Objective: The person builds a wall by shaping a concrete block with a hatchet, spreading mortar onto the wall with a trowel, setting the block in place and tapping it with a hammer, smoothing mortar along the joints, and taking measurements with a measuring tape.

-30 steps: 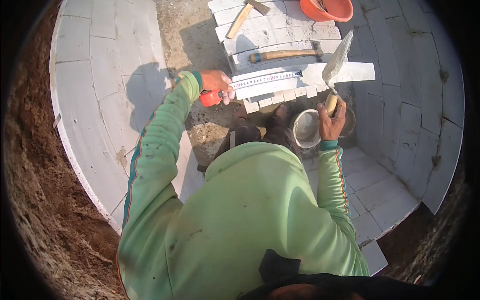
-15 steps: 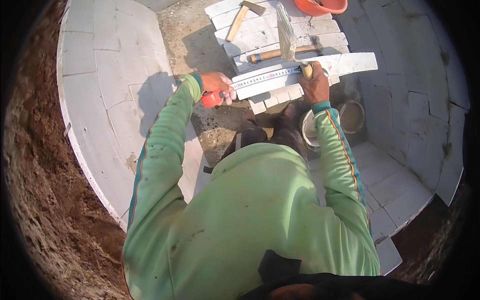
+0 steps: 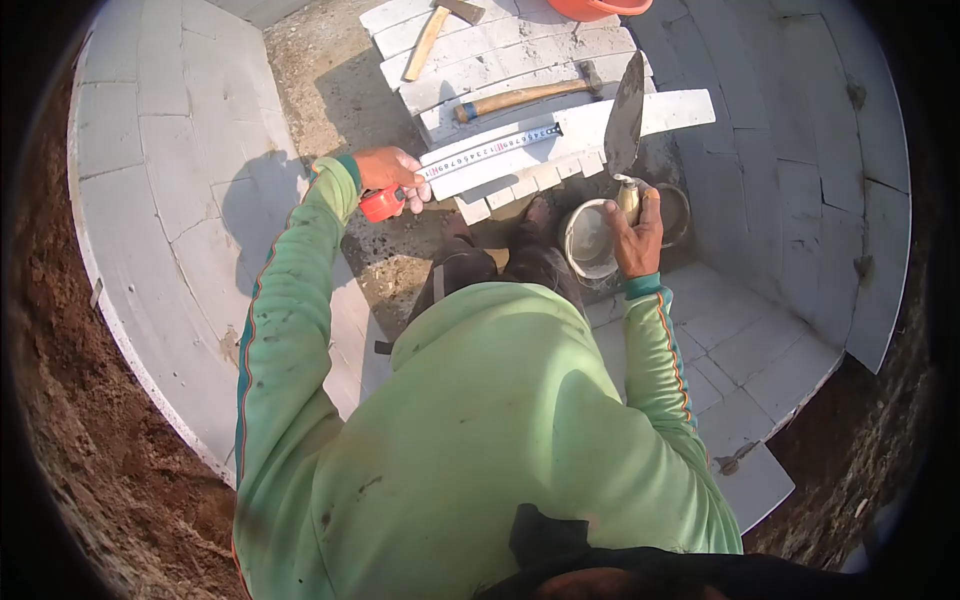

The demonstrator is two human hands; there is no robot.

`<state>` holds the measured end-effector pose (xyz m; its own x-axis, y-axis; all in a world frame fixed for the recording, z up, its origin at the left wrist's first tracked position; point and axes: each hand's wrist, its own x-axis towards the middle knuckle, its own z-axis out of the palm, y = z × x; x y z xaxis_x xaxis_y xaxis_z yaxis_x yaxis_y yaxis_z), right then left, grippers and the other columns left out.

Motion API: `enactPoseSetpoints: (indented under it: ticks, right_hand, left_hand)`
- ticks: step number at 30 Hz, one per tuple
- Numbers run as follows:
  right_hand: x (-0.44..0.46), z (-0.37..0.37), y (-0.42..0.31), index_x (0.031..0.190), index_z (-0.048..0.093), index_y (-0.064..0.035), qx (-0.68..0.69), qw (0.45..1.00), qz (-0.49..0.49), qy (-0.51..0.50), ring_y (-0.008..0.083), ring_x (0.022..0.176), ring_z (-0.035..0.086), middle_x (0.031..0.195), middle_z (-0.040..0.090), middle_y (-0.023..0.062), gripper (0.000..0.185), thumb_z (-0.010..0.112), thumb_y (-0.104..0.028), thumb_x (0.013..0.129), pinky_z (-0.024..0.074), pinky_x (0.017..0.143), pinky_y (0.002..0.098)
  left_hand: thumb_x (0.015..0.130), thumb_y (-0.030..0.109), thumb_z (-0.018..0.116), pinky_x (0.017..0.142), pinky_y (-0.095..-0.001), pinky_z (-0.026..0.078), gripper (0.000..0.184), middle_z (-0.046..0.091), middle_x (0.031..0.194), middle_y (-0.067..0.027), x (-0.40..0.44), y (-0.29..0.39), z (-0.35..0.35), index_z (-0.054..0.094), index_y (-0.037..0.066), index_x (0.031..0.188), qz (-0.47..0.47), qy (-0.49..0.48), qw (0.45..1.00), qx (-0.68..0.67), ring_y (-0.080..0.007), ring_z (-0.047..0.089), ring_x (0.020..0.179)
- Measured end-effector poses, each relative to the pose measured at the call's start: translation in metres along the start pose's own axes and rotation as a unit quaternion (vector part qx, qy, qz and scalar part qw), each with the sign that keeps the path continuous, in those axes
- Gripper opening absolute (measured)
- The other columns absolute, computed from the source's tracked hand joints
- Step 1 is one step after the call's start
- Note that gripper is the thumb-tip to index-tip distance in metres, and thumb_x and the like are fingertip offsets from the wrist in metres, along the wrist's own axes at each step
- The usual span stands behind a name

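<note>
My left hand (image 3: 396, 172) is closed around a red tape measure (image 3: 381, 205), at the left end of a long white block (image 3: 675, 112). From its case the tape blade (image 3: 490, 151) runs out along the top of that block, its free end lying near the middle. My right hand (image 3: 640, 236) grips the handle of a trowel (image 3: 625, 115), whose pointed blade stands up in front of the block's right part. The right fingers are off the tape and the block.
Behind the block, more white blocks (image 3: 470, 62) lie in rows, bearing a hammer (image 3: 427, 42) and a second hammer (image 3: 525, 98). An orange basin (image 3: 598, 9) stands at the back. Two buckets, the nearer bucket (image 3: 590, 240) included, are by my right hand. Grey block walls (image 3: 150, 150) rise on both sides.
My right hand has left the tape's free end and come back toward my body with the trowel. The tape stays extended on the block. The whole view has shifted slightly.
</note>
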<state>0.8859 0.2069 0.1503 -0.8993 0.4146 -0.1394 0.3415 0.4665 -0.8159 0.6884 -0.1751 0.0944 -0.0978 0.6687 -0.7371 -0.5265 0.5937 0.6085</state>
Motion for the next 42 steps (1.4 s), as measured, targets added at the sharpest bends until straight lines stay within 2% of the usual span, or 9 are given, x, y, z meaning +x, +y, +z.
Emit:
enactPoseSetpoints:
  ticks: [3,9,11,17,20,27,35,42]
  right_hand:
    - [-0.009,-0.007,0.013,0.127,0.055,-0.0034,-0.016,1.000,-0.004,-0.008,0.0275,0.095,0.065,0.105,0.067,0.0170,0.045,0.071,-0.025,0.091,0.0512,0.087,0.0379]
    - [-0.019,-0.001,0.027,0.128,0.055,-0.0044,-0.025,0.999,0.017,-0.020,0.0286,0.095,0.066,0.105,0.067,0.0168,0.045,0.070,-0.027,0.092,0.0511,0.085,0.0393]
    - [-0.018,0.000,0.024,0.128,0.055,-0.0047,-0.040,0.999,0.001,-0.024,0.0300,0.094,0.066,0.104,0.068,0.0168,0.045,0.070,-0.028,0.093,0.0510,0.085,0.0403]
    - [-0.004,-0.014,0.010,0.126,0.055,-0.0038,-0.136,0.986,-0.002,-0.095,0.0452,0.098,0.067,0.102,0.069,0.0251,0.043,0.067,-0.031,0.095,0.0507,0.085,0.0485]
    - [0.009,-0.023,0.005,0.123,0.055,-0.0029,-0.145,0.982,-0.009,-0.117,0.0483,0.101,0.065,0.102,0.069,0.0279,0.043,0.067,-0.032,0.094,0.0506,0.084,0.0514]
    - [0.037,-0.033,-0.002,0.121,0.054,-0.0010,-0.199,0.960,-0.007,-0.198,0.0494,0.101,0.064,0.102,0.069,0.0288,0.045,0.068,-0.033,0.093,0.0514,0.084,0.0504]
    - [0.042,-0.038,-0.003,0.122,0.055,-0.0026,-0.174,0.959,0.016,-0.226,0.0481,0.105,0.064,0.105,0.069,0.0285,0.045,0.067,-0.035,0.093,0.0505,0.088,0.0482]
    - [0.048,-0.040,-0.006,0.127,0.056,-0.0022,-0.149,0.952,0.069,-0.258,0.0409,0.111,0.066,0.112,0.069,0.0274,0.049,0.068,-0.035,0.092,0.0499,0.093,0.0442]
  left_hand:
    - [0.102,0.020,0.056,0.066,-0.0335,0.057,0.025,0.074,0.094,-0.0138,0.002,-0.001,-0.005,0.069,-0.001,0.106,-0.017,-0.011,1.000,0.012,-0.0188,0.070,0.079]
    - [0.101,0.018,0.058,0.066,-0.0346,0.057,0.023,0.073,0.096,-0.0122,-0.001,0.003,-0.003,0.068,-0.002,0.106,-0.033,0.003,0.999,0.009,-0.0196,0.072,0.082]
    - [0.100,0.021,0.058,0.064,-0.0328,0.056,0.025,0.074,0.092,-0.0141,0.004,-0.004,-0.003,0.069,-0.001,0.104,-0.008,0.004,1.000,0.003,-0.0194,0.069,0.075]
    - [0.101,0.025,0.058,0.063,-0.0318,0.056,0.028,0.074,0.090,-0.0147,0.003,-0.005,-0.001,0.069,-0.001,0.104,-0.009,0.025,1.000,-0.009,-0.0192,0.067,0.070]
    - [0.101,0.026,0.059,0.063,-0.0315,0.055,0.029,0.074,0.090,-0.0146,0.002,-0.002,-0.002,0.069,-0.001,0.104,-0.013,0.015,1.000,0.004,-0.0191,0.067,0.069]
    - [0.101,0.024,0.057,0.063,-0.0312,0.055,0.028,0.074,0.090,-0.0144,-0.001,0.002,0.003,0.069,0.000,0.104,-0.007,0.018,1.000,0.006,-0.0183,0.066,0.067]
    - [0.101,0.018,0.057,0.065,-0.0330,0.056,0.022,0.073,0.096,-0.0119,0.006,-0.007,-0.003,0.069,-0.001,0.104,-0.019,0.019,1.000,-0.003,-0.0183,0.071,0.082]
    - [0.102,0.019,0.057,0.067,-0.0336,0.057,0.023,0.073,0.096,-0.0114,0.000,-0.002,0.000,0.068,-0.001,0.105,-0.005,0.019,1.000,-0.008,-0.0179,0.071,0.086]
